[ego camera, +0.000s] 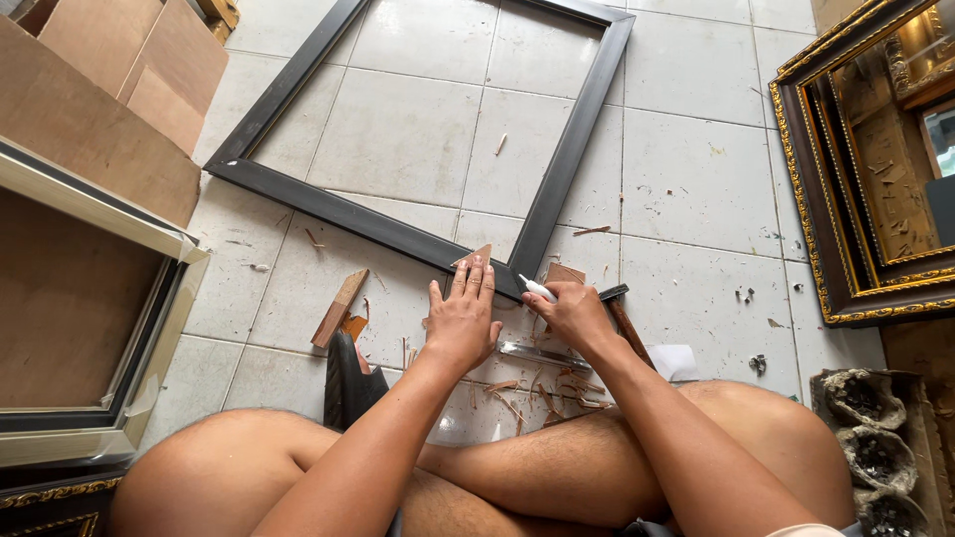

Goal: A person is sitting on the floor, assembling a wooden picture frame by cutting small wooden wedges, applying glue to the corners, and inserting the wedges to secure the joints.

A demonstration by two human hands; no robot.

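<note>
A tiled floor [686, 169] fills the view, and on it lies a large dark frame [338, 211], flat, its four sides already joined into a rectangle with its near corner just in front of the seated person's crossed legs. To the right a gilt frame [808, 199] leans or lies at the edge; to the left sits a pale frame [149, 358] with cardboard [90, 119] behind it. At the near corner the left hand [462, 320] lies flat, fingers spread, pressing on a small wood piece [476, 256] that rests on the frame's corner. The right hand [571, 310] is closed round a white marker [538, 289], its tip at the same corner. A hammer [619, 308] lies just beside that hand, a wood strip [340, 307] and shavings [527, 393] near. By the look of it the frame is assembled and the corner work is under way; whether the other corners are finished I cannot tell.
</note>
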